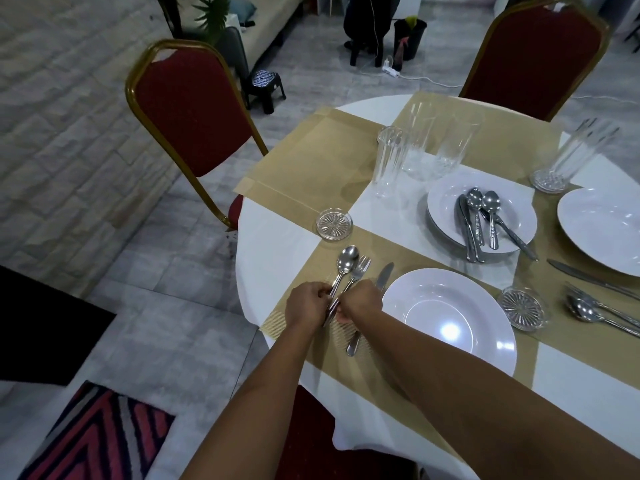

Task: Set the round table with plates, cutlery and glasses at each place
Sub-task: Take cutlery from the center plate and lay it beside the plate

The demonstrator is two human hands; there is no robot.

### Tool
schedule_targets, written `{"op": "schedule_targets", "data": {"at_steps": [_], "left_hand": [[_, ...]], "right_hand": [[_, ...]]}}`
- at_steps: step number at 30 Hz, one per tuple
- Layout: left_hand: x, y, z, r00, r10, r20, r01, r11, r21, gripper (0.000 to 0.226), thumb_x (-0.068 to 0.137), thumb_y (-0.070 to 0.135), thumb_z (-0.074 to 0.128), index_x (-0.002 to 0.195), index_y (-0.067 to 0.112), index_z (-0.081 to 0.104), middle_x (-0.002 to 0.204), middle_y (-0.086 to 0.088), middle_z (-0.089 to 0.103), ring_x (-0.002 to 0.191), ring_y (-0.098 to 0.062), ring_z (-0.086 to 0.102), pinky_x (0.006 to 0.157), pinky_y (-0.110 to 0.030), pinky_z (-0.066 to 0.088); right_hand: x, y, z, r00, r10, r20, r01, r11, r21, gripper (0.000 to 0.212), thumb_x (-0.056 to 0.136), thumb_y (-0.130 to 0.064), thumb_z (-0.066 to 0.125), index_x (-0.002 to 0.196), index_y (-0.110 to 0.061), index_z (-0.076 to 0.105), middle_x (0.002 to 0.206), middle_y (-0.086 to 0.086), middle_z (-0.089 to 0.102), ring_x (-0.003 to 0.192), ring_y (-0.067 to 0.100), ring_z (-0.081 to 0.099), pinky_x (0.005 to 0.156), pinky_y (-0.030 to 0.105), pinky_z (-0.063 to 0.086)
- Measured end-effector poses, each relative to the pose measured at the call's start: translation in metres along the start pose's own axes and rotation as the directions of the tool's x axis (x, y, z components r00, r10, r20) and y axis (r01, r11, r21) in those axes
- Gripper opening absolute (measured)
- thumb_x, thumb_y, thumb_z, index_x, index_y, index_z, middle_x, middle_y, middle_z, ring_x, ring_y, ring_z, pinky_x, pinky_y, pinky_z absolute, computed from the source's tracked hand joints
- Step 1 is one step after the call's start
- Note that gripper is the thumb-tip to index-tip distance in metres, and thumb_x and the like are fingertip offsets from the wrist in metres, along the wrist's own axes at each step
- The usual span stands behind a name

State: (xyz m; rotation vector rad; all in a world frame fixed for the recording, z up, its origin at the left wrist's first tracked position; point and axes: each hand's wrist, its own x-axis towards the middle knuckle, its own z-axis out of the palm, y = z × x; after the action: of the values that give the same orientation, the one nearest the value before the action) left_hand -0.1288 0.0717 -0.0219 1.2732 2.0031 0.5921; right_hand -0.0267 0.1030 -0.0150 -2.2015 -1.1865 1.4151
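Low in the centre of the frame, your left hand (306, 304) and right hand (360, 301) meet over the gold placemat (381, 358), both closed on cutlery handles: the left pinches the spoon (347, 259), the right the fork (360, 268). Their heads lie side by side, pointing up the frame, with a knife (384, 276) just beside the near plate (450, 323). To finish this place well, lay the handles parallel, ends level with the plate's lower rim, and leave an even gap between pieces. A small glass coaster (334, 224) sits above the spoon; no glass stands on it yet. Tall glasses (391, 161) cluster at upper centre, and spare cutlery (479, 220) rests in the stacked plates (481, 211) at centre right on the white surface (273, 258). No brand, label or writing can be read anywhere.
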Motion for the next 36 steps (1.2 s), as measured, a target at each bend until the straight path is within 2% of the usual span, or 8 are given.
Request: {"op": "schedule_targets", "data": {"at_steps": [2,5,15,19,21,25,29,36], "left_hand": [[-0.001,0.0,0.0,1.0,0.002,-0.003,-0.002,1.0,0.007,0.029,0.082,0.014,0.065,0.108,0.025,0.074,0.109,0.002,0.072,0.103,-0.018,0.065,0.087,-0.029,0.051],[-0.002,0.0,0.0,1.0,0.007,-0.006,-0.006,1.0,0.013,0.029,0.084,0.013,0.063,0.109,0.024,0.073,0.111,0.002,0.072,0.103,-0.017,0.064,0.086,-0.027,0.05],[-0.005,-0.001,-0.008,0.999,0.02,0.026,-0.02,0.999,0.03,0.02,0.08,0.009,0.063,0.095,0.017,0.074,0.094,-0.002,0.072,0.097,-0.02,0.065,0.079,-0.026,0.047],[-0.007,-0.003,-0.011,0.999,0.003,0.032,-0.004,1.0,0.024,0.029,0.081,0.008,0.062,0.108,0.016,0.072,0.102,-0.005,0.072,0.101,-0.02,0.064,0.087,-0.027,0.048],[-0.008,-0.003,-0.011,0.999,0.003,0.034,-0.003,1.0,0.008,0.026,0.08,0.006,0.063,0.101,0.019,0.071,0.099,-0.005,0.071,0.099,-0.02,0.064,0.086,-0.028,0.047],[-0.011,-0.006,-0.01,1.0,-0.013,0.024,0.012,1.0,0.007,0.037,0.081,0.007,0.065,0.116,0.017,0.068,0.102,-0.001,0.072,0.1,-0.016,0.064,0.083,-0.02,0.044],[-0.014,-0.008,-0.01,1.0,-0.025,0.014,0.025,1.0,-0.015,0.036,0.082,0.008,0.068,0.117,0.015,0.068,0.102,-0.002,0.072,0.099,-0.015,0.065,0.082,-0.019,0.045],[-0.016,-0.008,-0.009,0.999,-0.04,0.01,0.04,0.999,-0.015,0.036,0.082,0.008,0.068,0.117,0.014,0.068,0.102,-0.003,0.072,0.097,-0.014,0.064,0.08,-0.017,0.042]], "right_hand": [[0.0,0.0,0.0,1.0,-0.002,0.004,0.002,1.0,-0.009,0.01,0.084,0.0,0.062,0.089,-0.001,0.071,0.079,0.013,0.074,0.066,0.026,0.073,0.034,0.019,0.046],[0.002,0.003,0.002,1.0,-0.01,0.001,0.01,1.0,-0.001,0.009,0.084,0.001,0.061,0.084,0.0,0.07,0.076,0.013,0.074,0.068,0.028,0.074,0.059,0.034,0.061],[0.01,0.014,0.013,0.999,-0.035,-0.019,0.037,0.995,0.088,0.012,0.082,-0.005,0.057,0.078,-0.002,0.068,0.079,0.014,0.073,0.077,0.034,0.072,0.077,0.045,0.061],[0.004,0.013,0.012,0.999,-0.035,-0.033,0.037,0.997,0.075,0.009,0.08,-0.006,0.06,0.079,-0.003,0.068,0.079,0.014,0.073,0.078,0.032,0.072,0.078,0.042,0.06],[0.002,0.013,0.012,0.999,-0.04,-0.034,0.042,0.998,0.056,0.007,0.081,-0.005,0.06,0.079,-0.004,0.068,0.08,0.013,0.073,0.079,0.031,0.073,0.078,0.041,0.06],[-0.001,0.013,0.011,0.998,-0.04,-0.041,0.042,0.998,0.039,0.009,0.083,-0.005,0.058,0.076,-0.008,0.063,0.081,0.013,0.073,0.079,0.031,0.072,0.077,0.04,0.06],[-0.007,0.012,0.007,0.997,-0.06,-0.039,0.061,0.998,0.019,0.008,0.085,-0.008,0.058,0.079,-0.008,0.063,0.085,0.012,0.072,0.083,0.028,0.071,0.067,0.027,0.05],[-0.01,0.01,0.003,0.995,-0.077,-0.056,0.076,0.997,-0.024,0.025,0.087,-0.008,0.057,0.065,-0.016,0.048,0.089,0.012,0.072,0.087,0.027,0.07,0.068,0.027,0.048]]}}
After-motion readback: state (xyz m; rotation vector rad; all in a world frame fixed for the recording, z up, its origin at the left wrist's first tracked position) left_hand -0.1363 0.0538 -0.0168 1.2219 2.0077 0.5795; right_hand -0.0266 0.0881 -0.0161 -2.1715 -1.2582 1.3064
